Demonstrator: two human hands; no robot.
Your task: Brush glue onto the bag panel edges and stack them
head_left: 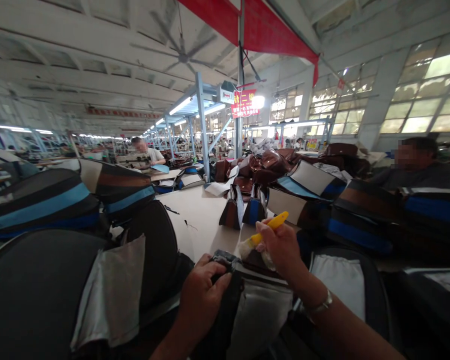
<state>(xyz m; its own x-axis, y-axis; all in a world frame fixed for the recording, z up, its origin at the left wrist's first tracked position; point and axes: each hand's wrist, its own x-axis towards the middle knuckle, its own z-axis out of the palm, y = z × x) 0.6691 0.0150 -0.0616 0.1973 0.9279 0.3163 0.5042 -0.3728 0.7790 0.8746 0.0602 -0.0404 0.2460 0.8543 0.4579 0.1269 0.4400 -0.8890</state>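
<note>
My right hand (pixel 284 250) is closed around the yellow handle of a paintbrush (pixel 274 221). Its pale bristles point down and left, close to the edge of the dark piece in my other hand; whether they touch it I cannot tell. With thumb and fingers, my left hand (pixel 202 290) grips the top edge of a black fabric bag piece (pixel 225 300). A silver-grey lining flap (pixel 264 305) hangs just to the right of it. Two small bag parts, one with a brown stripe (pixel 230 214) and one with a blue stripe (pixel 254 212), stand upright beyond the hands.
A white tabletop (pixel 191 210) lies ahead. Striped bag bodies (pixel 41 200) crowd the left, and more (pixel 360 220) are stacked at the right. Brown leather bags (pixel 273 162) pile up at the back. One person (pixel 416 162) sits at the right, another (pixel 146 152) farther left.
</note>
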